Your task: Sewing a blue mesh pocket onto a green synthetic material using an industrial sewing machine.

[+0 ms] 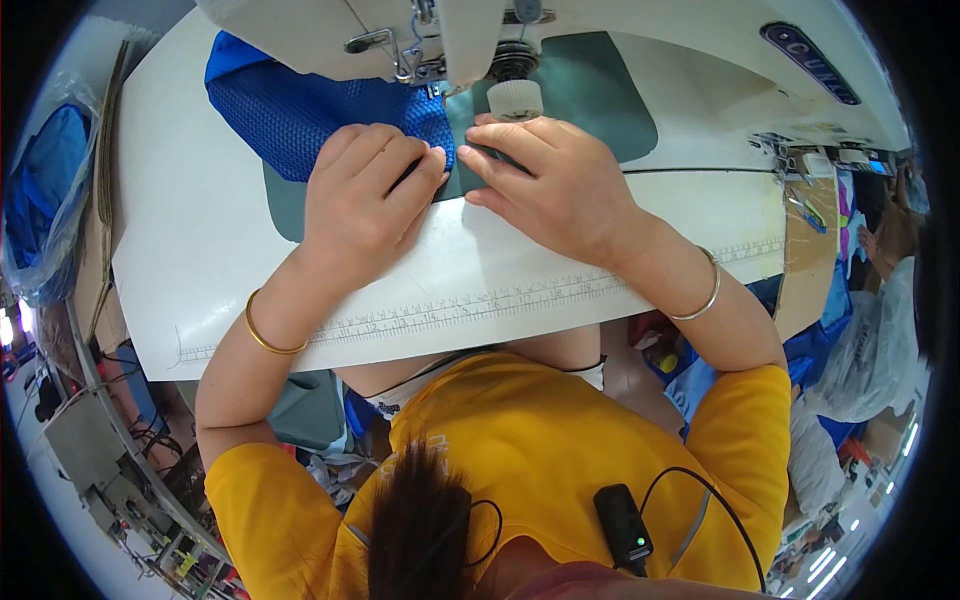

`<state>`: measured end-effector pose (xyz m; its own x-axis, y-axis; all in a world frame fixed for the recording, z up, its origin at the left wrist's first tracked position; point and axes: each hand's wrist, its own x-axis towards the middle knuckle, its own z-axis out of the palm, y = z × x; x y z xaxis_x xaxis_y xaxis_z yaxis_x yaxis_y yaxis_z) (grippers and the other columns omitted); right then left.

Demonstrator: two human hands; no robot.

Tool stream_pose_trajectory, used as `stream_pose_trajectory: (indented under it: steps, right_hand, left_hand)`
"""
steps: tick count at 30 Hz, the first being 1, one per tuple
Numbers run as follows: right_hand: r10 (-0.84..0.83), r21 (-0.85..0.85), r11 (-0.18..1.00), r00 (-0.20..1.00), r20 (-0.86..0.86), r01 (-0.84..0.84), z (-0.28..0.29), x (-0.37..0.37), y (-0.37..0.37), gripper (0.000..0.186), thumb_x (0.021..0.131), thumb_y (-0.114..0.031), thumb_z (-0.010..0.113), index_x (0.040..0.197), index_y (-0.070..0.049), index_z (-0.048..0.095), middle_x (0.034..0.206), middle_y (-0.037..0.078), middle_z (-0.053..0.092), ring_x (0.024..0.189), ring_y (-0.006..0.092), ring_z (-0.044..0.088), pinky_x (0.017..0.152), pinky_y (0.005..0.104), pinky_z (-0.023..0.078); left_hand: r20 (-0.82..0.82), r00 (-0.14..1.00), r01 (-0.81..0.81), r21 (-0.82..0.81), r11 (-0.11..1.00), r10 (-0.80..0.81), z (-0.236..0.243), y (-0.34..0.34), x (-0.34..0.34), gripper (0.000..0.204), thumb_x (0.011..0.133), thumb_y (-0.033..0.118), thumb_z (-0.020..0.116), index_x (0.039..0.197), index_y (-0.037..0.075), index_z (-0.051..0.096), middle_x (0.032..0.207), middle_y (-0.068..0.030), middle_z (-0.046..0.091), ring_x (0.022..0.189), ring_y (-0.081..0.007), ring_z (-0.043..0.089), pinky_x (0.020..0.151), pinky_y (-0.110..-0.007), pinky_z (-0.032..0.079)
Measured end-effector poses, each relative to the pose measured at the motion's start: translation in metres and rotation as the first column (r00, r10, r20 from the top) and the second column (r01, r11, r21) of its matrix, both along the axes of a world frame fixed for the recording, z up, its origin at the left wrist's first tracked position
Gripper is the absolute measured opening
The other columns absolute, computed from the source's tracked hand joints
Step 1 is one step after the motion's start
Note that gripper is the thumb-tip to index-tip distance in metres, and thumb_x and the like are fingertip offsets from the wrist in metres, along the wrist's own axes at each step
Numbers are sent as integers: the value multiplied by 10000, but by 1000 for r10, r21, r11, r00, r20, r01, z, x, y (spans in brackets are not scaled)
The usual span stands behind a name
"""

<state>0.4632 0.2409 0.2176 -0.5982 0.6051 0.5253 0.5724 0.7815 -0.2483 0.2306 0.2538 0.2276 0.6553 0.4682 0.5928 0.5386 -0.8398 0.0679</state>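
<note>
A piece of blue mesh fabric lies on the white sewing machine table, with its right edge by the needle area of the sewing machine. My left hand is closed over the fabric's near edge, its thumb and fingertips together close to the right edge. Just right of that edge is my right hand, fingers stretched out and slightly apart, fingertips at or near the fabric's border. Whether they touch the fabric is hard to see. Beneath both lies a flat dark green sheet.
A printed ruler strip runs along the near edge of the table. A ribbed white knob hangs low above my right fingers. At the left sits a clear plastic bag with blue material; at the right, another plastic bag and blue cloth.
</note>
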Motion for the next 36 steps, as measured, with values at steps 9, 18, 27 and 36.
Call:
stream_pose_trajectory:
  steps: [9, 18, 27, 36]
  right_hand:
    - [-38, -40, 998, 999, 11, 38, 4, -3, -1, 346, 789, -212, 818, 1076, -48, 713, 1109, 47, 635, 1086, 222, 631, 884, 353, 559]
    - [-32, -41, 999, 999, 30, 33, 8, -3, 0, 375, 758, -208, 828, 1076, -48, 710, 1083, 45, 615, 1060, 226, 622, 860, 360, 554]
    - [-13, -75, 997, 999, 46, 17, 7, -4, 0, 408, 741, -222, 843, 1094, -56, 722, 1036, 69, 600, 1053, 258, 612, 885, 384, 540]
    - [-36, -36, 999, 998, 53, 38, 5, -5, 31, 363, 785, -253, 823, 1106, -101, 747, 1118, 69, 644, 1033, 275, 637, 873, 405, 537]
  left_hand:
    - [-70, 998, 2, 43, 999, 1, 1, 0, -2, 269, 707, 95, 710, 965, 20, 701, 913, -76, 641, 888, -252, 635, 826, -393, 521]
    - [-47, 999, 2, 84, 996, 2, 3, -1, 3, 271, 728, 91, 711, 979, -8, 695, 1005, -121, 677, 993, -296, 654, 896, -436, 566]
    - [-55, 998, 9, 61, 998, -6, 3, -2, -1, 239, 745, 74, 716, 966, -11, 687, 1027, -117, 714, 950, -263, 696, 872, -385, 584]
    - [-20, 997, 78, 50, 996, -77, 5, 28, -6, 204, 728, 62, 713, 919, 2, 672, 987, -107, 705, 890, -259, 685, 780, -382, 562]
